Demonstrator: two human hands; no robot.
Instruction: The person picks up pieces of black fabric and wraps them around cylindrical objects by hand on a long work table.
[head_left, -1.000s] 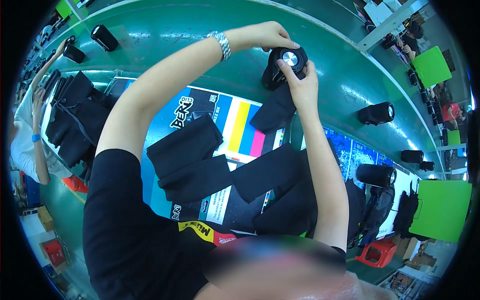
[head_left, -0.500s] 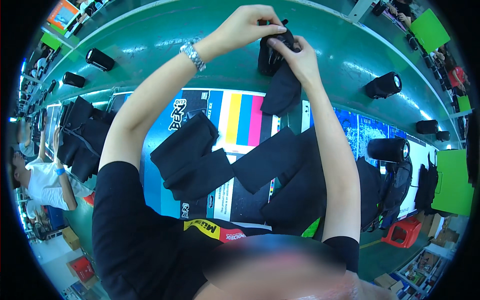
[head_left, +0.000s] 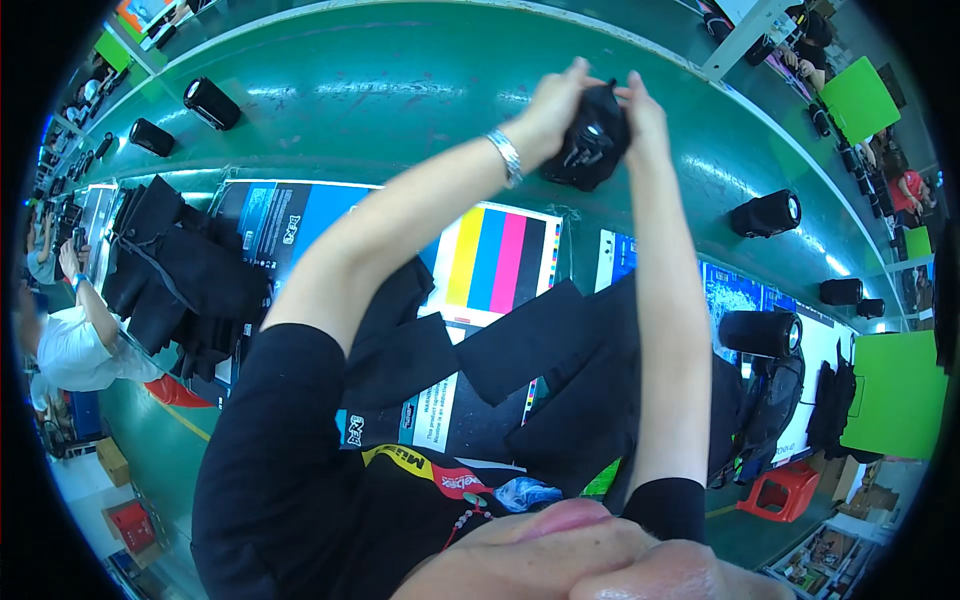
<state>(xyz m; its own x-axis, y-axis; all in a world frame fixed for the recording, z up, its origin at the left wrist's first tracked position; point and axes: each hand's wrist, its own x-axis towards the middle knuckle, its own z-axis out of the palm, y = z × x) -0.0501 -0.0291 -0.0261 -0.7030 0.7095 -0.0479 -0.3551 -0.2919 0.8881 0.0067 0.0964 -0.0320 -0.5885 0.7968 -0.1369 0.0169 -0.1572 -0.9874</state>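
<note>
Both my hands are raised over the far part of the green surface, on either side of a black bundle (head_left: 588,150). It looks like dark cloth around a cylinder, with some shiny bits in front; what is inside is not plain. My left hand (head_left: 558,108) grips its left and top edge, fingers bent. On the other side, my right hand (head_left: 644,118) presses against it, partly hiding its own fingers. Below my arms lie flat black cloth pieces (head_left: 520,340), pouch-like, spread over printed sheets (head_left: 500,255).
Black cylindrical speakers stand at left (head_left: 212,103) and right (head_left: 766,213), another (head_left: 762,333) nearer. A pile of black cloth (head_left: 180,265) lies at left, beside a person in white (head_left: 85,345). A red stool (head_left: 780,492) and green panel (head_left: 895,395) are at right.
My hands have shifted slightly right and lower with the bundle. The cloth flap that hung below it no longer shows there. My fingers have moved from its top to its sides.
</note>
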